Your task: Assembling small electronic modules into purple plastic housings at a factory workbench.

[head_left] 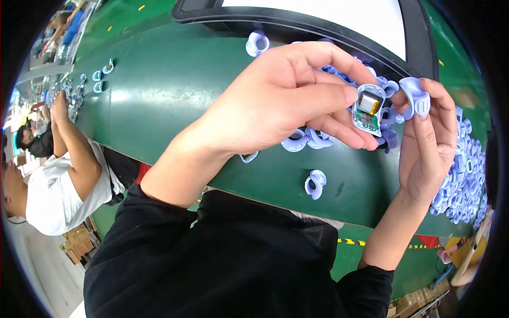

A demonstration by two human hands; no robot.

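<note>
While the left hand (270,100) pinches a circuit-filled shell (368,110) over the green table (164,79), the right hand (432,146) grips a lilac casing (413,95) beside it; though partly hidden, this looks like pairing, which calls next for careful alignment.

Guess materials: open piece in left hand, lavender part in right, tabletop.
Open piece in the left hand: probably smooth plastic, given its even rim; green circuit board inside, probably laminate.
Lavender part in the right hand: likely molded plastic, satin, from its uniform colour and ridges.
Tabletop: maybe rubber or vinyl sheet; its soft sheen leaves that open.
</note>
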